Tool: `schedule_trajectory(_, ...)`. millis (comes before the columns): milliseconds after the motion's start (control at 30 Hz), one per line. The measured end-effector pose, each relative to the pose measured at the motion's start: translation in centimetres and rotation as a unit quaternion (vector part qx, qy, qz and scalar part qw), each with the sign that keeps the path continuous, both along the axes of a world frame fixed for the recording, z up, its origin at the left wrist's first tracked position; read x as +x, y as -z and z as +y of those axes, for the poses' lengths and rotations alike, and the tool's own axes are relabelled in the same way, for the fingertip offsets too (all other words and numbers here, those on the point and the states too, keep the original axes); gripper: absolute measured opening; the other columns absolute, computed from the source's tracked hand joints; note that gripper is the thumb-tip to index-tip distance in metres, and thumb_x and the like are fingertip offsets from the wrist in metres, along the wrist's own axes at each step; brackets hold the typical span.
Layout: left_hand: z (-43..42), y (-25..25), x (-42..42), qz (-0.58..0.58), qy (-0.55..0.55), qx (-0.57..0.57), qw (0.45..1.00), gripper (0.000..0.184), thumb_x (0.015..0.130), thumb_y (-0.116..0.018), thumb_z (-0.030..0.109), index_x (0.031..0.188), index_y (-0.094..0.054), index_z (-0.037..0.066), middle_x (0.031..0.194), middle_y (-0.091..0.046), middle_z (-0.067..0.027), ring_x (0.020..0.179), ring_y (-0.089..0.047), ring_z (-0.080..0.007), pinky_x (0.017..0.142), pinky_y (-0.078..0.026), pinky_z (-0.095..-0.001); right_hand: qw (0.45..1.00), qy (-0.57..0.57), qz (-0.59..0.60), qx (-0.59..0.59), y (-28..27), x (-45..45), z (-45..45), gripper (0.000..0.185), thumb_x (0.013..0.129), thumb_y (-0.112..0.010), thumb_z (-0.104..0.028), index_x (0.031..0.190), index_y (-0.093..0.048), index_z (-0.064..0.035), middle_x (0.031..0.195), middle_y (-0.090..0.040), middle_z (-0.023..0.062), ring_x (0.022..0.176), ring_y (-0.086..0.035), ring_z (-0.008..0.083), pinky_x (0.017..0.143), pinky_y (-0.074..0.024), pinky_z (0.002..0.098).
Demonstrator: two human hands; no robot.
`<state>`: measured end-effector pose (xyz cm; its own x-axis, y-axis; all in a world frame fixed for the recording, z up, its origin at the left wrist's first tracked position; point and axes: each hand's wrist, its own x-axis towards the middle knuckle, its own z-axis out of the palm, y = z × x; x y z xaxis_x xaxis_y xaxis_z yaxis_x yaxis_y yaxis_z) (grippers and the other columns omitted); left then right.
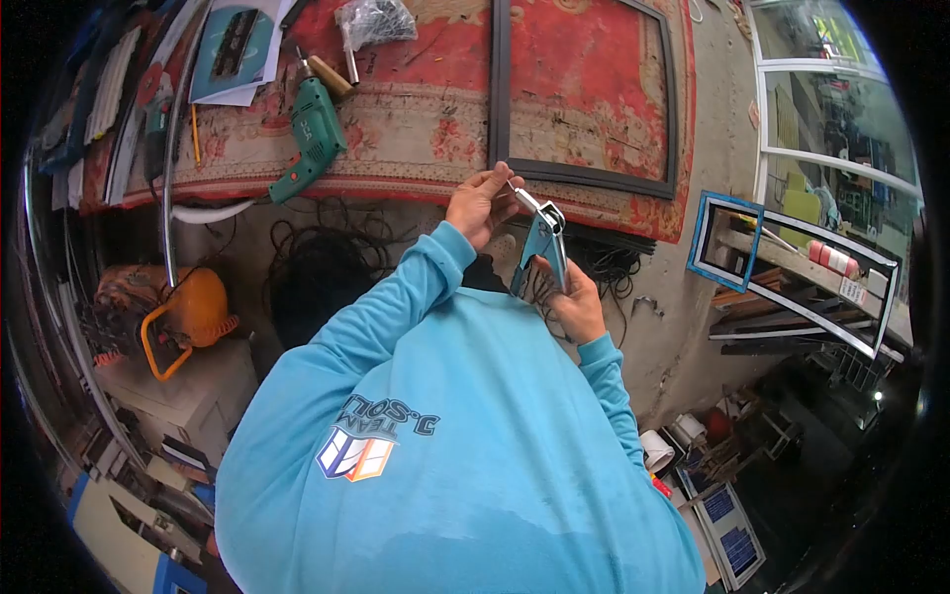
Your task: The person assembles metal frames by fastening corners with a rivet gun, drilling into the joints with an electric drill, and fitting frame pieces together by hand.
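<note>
My right hand (pixel 579 305) is wrapped around the blue handles of a hand riveter (pixel 541 238), whose silver nose points up and left. At the tip of that nose, my left hand (pixel 481 206) is closed in a pinch on a small, thin metal pin that looks like a rivet (pixel 512 182); the fingers partly hide it. Both hands are in front of my chest, near the table's front edge. Just beyond them, a dark metal frame (pixel 500 89) lies flat on the red patterned table cover (pixel 426 119).
A green drill (pixel 315 139) lies on the table, left of my hands. Behind it are papers (pixel 223 84) and a clear plastic bag (pixel 376 22). An orange compressor (pixel 193 307) stands at left. Cables (pixel 332 252) tangle under the table. A blue-and-white frame (pixel 705 243) leans at right.
</note>
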<state>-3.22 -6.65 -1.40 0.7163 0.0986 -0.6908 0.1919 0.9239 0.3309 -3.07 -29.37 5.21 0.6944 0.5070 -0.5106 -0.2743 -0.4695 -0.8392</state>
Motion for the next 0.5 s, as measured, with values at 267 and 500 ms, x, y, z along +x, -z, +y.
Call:
schedule_trajectory(267, 0.7, 0.1, 0.2, -0.030, -0.012, -0.067, 0.997, 0.032, 0.088, -0.068, 0.041, 0.100, -0.062, 0.012, 0.098, -0.069, -0.0030, 0.081, -0.065, -0.0128, 0.068, -0.058, -0.0261, 0.999, -0.001, 0.039, 0.022, 0.2, 0.3, 0.5, 0.069, 0.071, -0.046, 0.014, 0.137, -0.052, -0.0044, 0.121, -0.063, -0.0030, 0.074, -0.048, 0.0007, 0.063, -0.0387, 0.0168)
schedule_trajectory(500, 1.0, -0.7, -0.1, -0.064, 0.071, -0.056, 0.994, 0.031, 0.098, -0.055, 0.040, 0.100, -0.065, 0.011, 0.091, -0.069, -0.0017, 0.068, -0.058, -0.0081, 0.055, -0.045, -0.0204, 0.995, -0.040, 0.090, 0.010, -0.6, 1.1, 1.2, 0.075, 0.073, -0.049, 0.014, 0.144, -0.044, -0.0076, 0.124, -0.058, -0.0011, 0.080, -0.047, 0.0048, 0.069, -0.0403, 0.0180)
